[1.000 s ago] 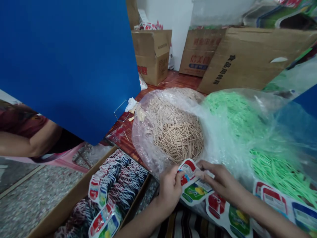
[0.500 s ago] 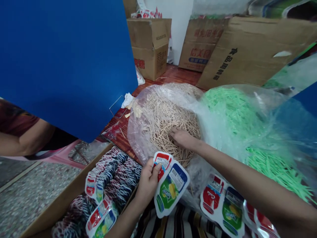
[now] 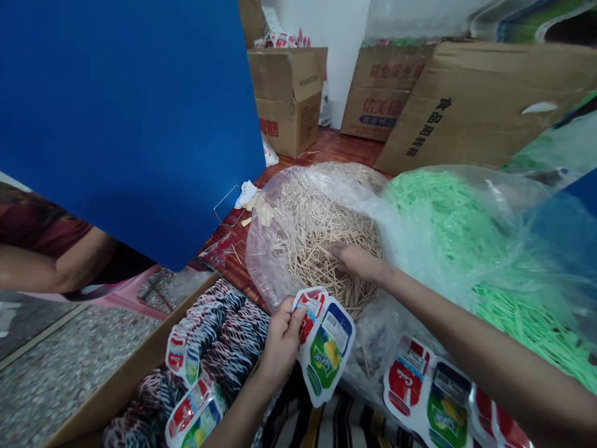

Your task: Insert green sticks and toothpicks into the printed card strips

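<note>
My left hand (image 3: 282, 336) is closed around the edge of a bottle-shaped twin candy packet (image 3: 326, 348), red cola on one half and green-and-blue Sprite on the other. The thumb presses on the red half. My right hand (image 3: 357, 261) reaches into a heap of thin brown sticks (image 3: 321, 211) in a clear plastic bag (image 3: 261, 242). Its fingers are bent together among the sticks, their tips partly hidden; how many sticks they pinch cannot be made out. Below my right forearm lies another twin packet (image 3: 408, 376), partly overlapping more packets.
Left of my lap, a cardboard box (image 3: 135, 367) holds rows of stacked packets. Bright green strips (image 3: 443, 205) fill a clear bag at right. Cartons (image 3: 298, 106) stand behind on the red-brown table (image 3: 321, 144). A large blue panel (image 3: 130, 124) partly hides another person's arm (image 3: 69, 261).
The view has shifted slightly. My right hand stays in the stick heap, its fingers now more bent and drawn together. My left hand still holds the packet, turned a little.
</note>
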`<state>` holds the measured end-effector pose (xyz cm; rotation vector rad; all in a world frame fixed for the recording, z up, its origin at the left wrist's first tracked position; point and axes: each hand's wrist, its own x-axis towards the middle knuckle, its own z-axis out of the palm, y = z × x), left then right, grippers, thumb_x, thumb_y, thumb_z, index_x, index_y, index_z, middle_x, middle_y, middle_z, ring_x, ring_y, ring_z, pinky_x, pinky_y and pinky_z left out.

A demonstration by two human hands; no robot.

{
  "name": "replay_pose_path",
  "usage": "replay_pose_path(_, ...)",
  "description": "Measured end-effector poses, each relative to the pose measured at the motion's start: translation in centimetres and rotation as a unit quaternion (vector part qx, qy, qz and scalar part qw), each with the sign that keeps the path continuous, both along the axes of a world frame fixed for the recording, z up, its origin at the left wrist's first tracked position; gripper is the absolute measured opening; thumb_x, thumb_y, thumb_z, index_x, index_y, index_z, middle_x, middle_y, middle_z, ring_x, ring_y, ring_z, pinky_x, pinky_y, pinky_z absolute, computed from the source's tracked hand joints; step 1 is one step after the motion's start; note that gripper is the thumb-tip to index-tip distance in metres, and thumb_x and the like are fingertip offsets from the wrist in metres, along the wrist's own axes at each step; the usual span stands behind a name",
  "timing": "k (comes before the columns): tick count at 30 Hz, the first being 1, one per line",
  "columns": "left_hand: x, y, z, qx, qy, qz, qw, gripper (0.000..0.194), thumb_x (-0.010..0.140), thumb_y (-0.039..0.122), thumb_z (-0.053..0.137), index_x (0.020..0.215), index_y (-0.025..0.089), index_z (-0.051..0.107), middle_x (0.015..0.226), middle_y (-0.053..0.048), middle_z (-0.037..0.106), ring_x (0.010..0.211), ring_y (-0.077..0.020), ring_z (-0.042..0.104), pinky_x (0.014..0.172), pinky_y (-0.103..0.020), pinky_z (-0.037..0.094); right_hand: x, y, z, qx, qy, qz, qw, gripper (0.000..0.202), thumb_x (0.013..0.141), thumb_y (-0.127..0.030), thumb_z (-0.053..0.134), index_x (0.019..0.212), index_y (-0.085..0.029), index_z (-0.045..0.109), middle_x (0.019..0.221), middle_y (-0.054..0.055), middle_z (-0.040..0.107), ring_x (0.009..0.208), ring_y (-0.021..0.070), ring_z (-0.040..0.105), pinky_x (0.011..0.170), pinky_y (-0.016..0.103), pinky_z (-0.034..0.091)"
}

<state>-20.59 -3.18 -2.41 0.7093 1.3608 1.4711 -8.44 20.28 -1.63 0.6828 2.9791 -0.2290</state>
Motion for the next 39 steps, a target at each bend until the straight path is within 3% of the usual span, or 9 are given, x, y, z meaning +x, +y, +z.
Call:
replay_pose_path(6, 0.5, 0.4, -0.2, 0.017, 0.026, 0.015, 0.999, 0.03, 0.088, 0.039, 0.051, 0.106, 0.017, 0.06, 0.089, -0.006, 0.069, 0.08, -0.0192, 0.062, 0.075, -0.029, 0.048, 1.3, 0.5, 0.7, -0.017, 0.097, -0.097, 0.99, 0.017, 0.083, -0.027, 0.054, 0.07, -0.016, 0.054, 0.074, 0.006, 0.061, 0.067, 0.0149, 0.055, 0.066, 0.023, 0.04)
replay_pose_path(9, 0.5, 0.7, -0.2, 0.031, 0.073, 0.033, 0.996, 0.028, 0.087, 0.04, 0.052, 0.1, 0.017, 0.061, 0.084, -0.005, 0.068, 0.078, -0.0191, 0.061, 0.075, -0.029, 0.048, 1.5, 0.1, 0.3, -0.027, 0.146, -0.134, 0.98, 0.019, 0.084, -0.029, 0.048, 0.075, -0.015, 0.056, 0.073, 0.005, 0.061, 0.064, 0.0143, 0.054, 0.061, 0.022, 0.039)
replay_pose_path(16, -0.5, 1.0, -0.2, 0.037, 0.119, 0.073, 0.99, 0.022, 0.087, 0.04, 0.051, 0.09, 0.019, 0.056, 0.079, -0.002, 0.065, 0.073, -0.0167, 0.059, 0.07, -0.026, 0.047, 0.5, -0.3, -0.2, -0.07, 0.187, -0.149, 0.969, 0.023, 0.079, -0.032, 0.052, 0.061, -0.017, 0.053, 0.059, 0.001, 0.056, 0.055, 0.0113, 0.046, 0.056, 0.022, 0.034)
replay_pose_path(22, -0.9, 0.9, 0.0, 0.032, 0.021, 0.062, 0.997, 0.024, 0.084, 0.04, 0.057, 0.092, 0.017, 0.057, 0.082, -0.003, 0.069, 0.07, -0.0166, 0.063, 0.065, -0.025, 0.049, 0.0, -0.1, -0.7, -0.099, 0.201, -0.175, 0.959, 0.025, 0.078, -0.032, 0.054, 0.059, -0.017, 0.048, 0.054, -0.003, 0.046, 0.053, 0.01, 0.039, 0.054, 0.023, 0.029)
replay_pose_path(27, -0.9, 0.6, 0.3, 0.021, -0.044, 0.072, 0.996, 0.031, 0.078, 0.039, 0.064, 0.097, 0.014, 0.061, 0.078, -0.004, 0.071, 0.064, -0.0171, 0.065, 0.058, -0.026, 0.051, -0.5, 0.0, -1.4, -0.167, 0.211, -0.162, 0.949, 0.036, 0.083, -0.045, 0.047, 0.06, -0.017, 0.05, 0.054, -0.004, 0.043, 0.051, 0.0096, 0.039, 0.051, 0.022, 0.03)
replay_pose_path(30, -1.4, 0.2, 0.3, 0.016, -0.045, 0.078, 0.996, 0.03, 0.076, 0.036, 0.067, 0.096, 0.013, 0.064, 0.077, -0.004, 0.072, 0.064, -0.0169, 0.065, 0.059, -0.025, 0.051, -0.9, -0.5, -1.3, -0.195, 0.223, -0.148, 0.944, 0.04, 0.084, -0.051, 0.047, 0.071, -0.015, 0.058, 0.062, -0.002, 0.053, 0.057, 0.0115, 0.047, 0.056, 0.023, 0.036)
replay_pose_path(32, -1.8, -0.2, 0.4, 0.012, -0.026, 0.089, 0.996, 0.029, 0.075, 0.035, 0.068, 0.094, 0.013, 0.066, 0.077, -0.003, 0.072, 0.065, -0.0166, 0.065, 0.06, -0.025, 0.051, -1.0, -0.9, -1.0, -0.209, 0.231, -0.14, 0.94, 0.041, 0.083, -0.053, 0.05, 0.092, -0.015, 0.06, 0.075, 0.0, 0.06, 0.066, 0.0131, 0.053, 0.061, 0.023, 0.039)
replay_pose_path(35, -2.6, -0.7, 0.5, 0.001, -0.018, 0.096, 0.995, 0.029, 0.075, 0.035, 0.068, 0.093, 0.013, 0.067, 0.075, -0.003, 0.072, 0.062, -0.0158, 0.064, 0.058, -0.024, 0.05, -0.9, -1.4, -0.9, -0.204, 0.215, -0.157, 0.942, 0.056, 0.08, -0.053, 0.057, 0.118, -0.014, 0.048, 0.089, 0.003, 0.062, 0.071, 0.0142, 0.056, 0.063, 0.023, 0.042)
replay_pose_path(39, -3.1, -1.1, 0.8, -0.002, -0.024, 0.092, 0.995, 0.027, 0.072, 0.035, 0.07, 0.087, 0.013, 0.068, 0.07, -0.002, 0.071, 0.058, -0.0149, 0.062, 0.056, -0.023, 0.049, -0.7, -1.6, -1.3, -0.157, 0.144, -0.183, 0.96, 0.055, 0.074, -0.044, 0.067, 0.115, -0.012, 0.049, 0.089, 0.005, 0.062, 0.071, 0.0156, 0.057, 0.064, 0.024, 0.043)
